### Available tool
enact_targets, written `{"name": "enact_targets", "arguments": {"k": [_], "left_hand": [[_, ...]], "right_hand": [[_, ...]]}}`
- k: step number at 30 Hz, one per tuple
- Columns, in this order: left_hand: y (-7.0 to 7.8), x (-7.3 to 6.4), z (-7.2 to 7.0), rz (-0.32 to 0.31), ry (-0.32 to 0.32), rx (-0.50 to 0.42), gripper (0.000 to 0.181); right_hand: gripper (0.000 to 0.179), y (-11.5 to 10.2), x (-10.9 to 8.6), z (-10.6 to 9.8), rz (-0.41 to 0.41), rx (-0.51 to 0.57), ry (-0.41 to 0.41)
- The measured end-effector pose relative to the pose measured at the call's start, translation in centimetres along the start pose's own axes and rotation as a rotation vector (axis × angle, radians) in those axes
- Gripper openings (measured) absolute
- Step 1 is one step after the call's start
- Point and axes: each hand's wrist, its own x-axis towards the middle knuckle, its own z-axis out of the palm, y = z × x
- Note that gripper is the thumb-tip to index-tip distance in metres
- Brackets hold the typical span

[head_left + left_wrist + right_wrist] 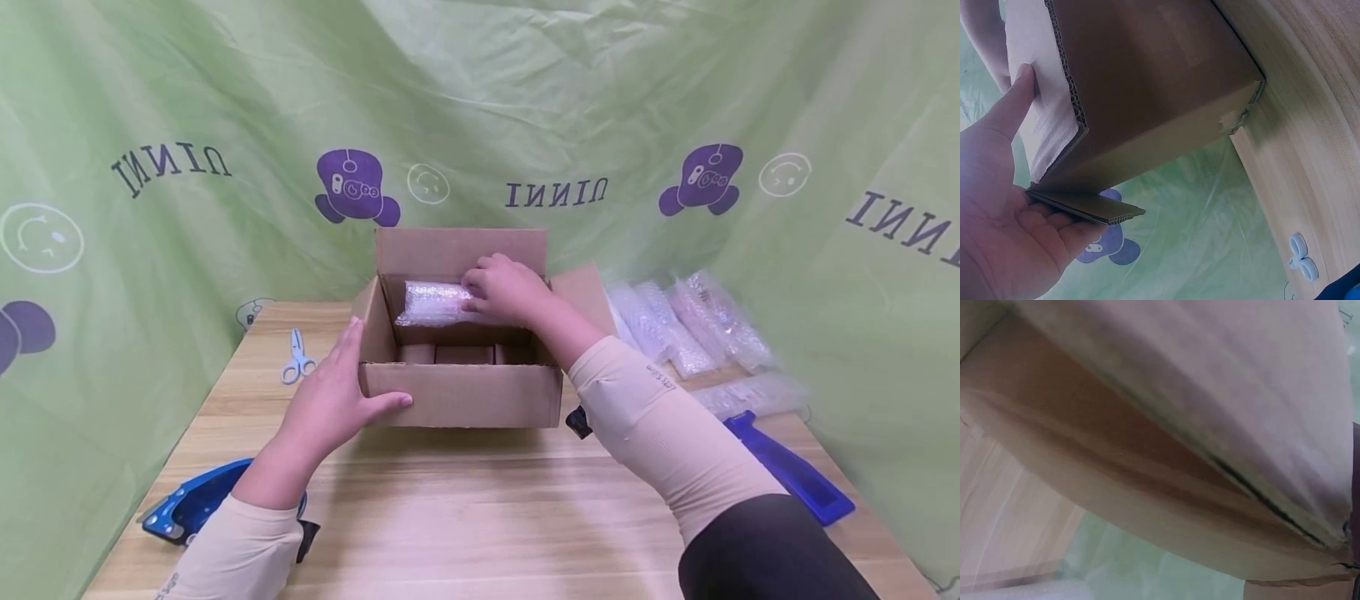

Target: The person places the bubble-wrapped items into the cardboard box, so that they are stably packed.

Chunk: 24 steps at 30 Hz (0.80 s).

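An open cardboard box (pixel 461 396) stands on the wooden table with its flaps raised or spread. My left hand (pixel 326 404) grips the near left corner of the box; in the left wrist view the thumb (pixel 1021 94) lies on one flap and the fingers are bent behind a side flap (pixel 1094 206). Over the box's far side, my right hand (pixel 510 287) holds the right end of a bubble-wrapped packet (pixel 435 300), which lies along the back wall. The right wrist view shows a blurred flap (pixel 1222 412) close up, with the right hand out of sight.
Several bubble-wrap pieces (pixel 675 333) lie at the back right. In front of them is a blue plastic tool (pixel 795 471). Light-blue scissors (pixel 297 358) lie left of the box. A blue metal-edged tool (pixel 198 496) is partly under the left forearm. A green curtain (pixel 480 100) surrounds the table.
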Motion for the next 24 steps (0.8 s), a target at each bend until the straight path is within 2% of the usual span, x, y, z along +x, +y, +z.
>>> {"name": "enact_targets", "arguments": {"k": [17, 24], "left_hand": [[0.09, 0.10, -0.05, -0.002, -0.002, 0.007, 0.128], [0.08, 0.18, -0.09, -0.011, -0.011, 0.000, 0.130]], "right_hand": [[0.039, -0.05, -0.15, 0.48, 0.010, -0.016, 0.013], [0.041, 0.08, -0.15, -0.05, 0.023, -0.004, -0.008]]}}
